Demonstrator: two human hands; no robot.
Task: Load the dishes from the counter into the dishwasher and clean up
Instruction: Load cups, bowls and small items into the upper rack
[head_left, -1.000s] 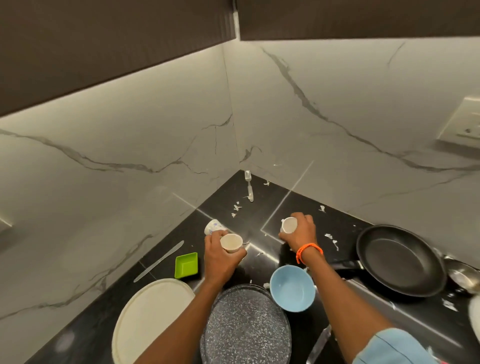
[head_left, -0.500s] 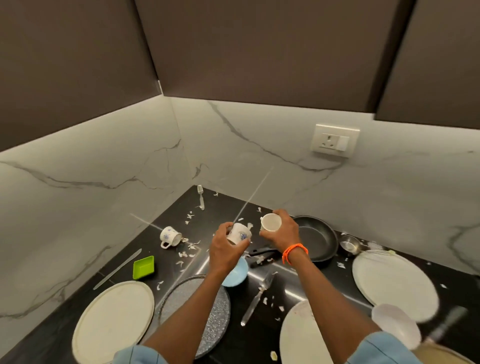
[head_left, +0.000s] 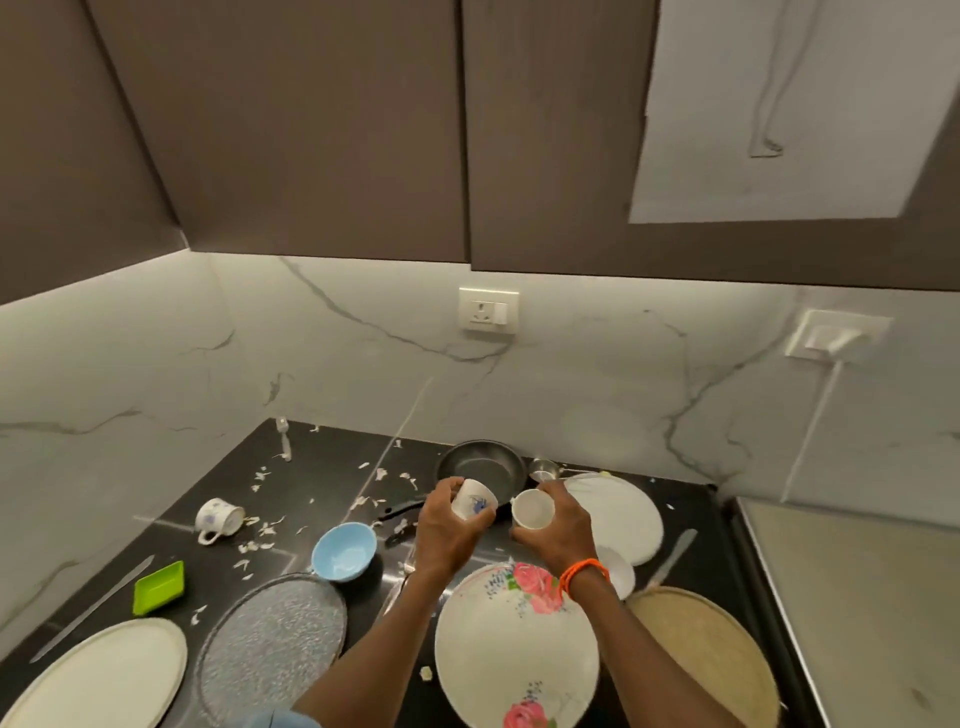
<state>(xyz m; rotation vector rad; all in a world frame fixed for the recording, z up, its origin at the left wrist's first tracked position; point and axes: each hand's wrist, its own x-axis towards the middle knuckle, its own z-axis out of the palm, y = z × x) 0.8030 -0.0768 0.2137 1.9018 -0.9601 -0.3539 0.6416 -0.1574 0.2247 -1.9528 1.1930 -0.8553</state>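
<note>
Two cups are held clear of the counter (head_left: 332, 483), above the pan (head_left: 480, 467) and the floral plate (head_left: 519, 649): a flower-print cup (head_left: 474, 506) tilted in the left hand (head_left: 444, 530) and a plain cup (head_left: 532, 509), mouth toward the camera, in the right hand (head_left: 558, 525). Risk, in my judgement: the cups sit close together and could knock or chip, and a slip would drop either onto the dishes below. Each hand is closed around its cup, fingers wrapping the wall; a third cup (head_left: 221, 518) lies on its side well to the left, among scattered scraps.
</note>
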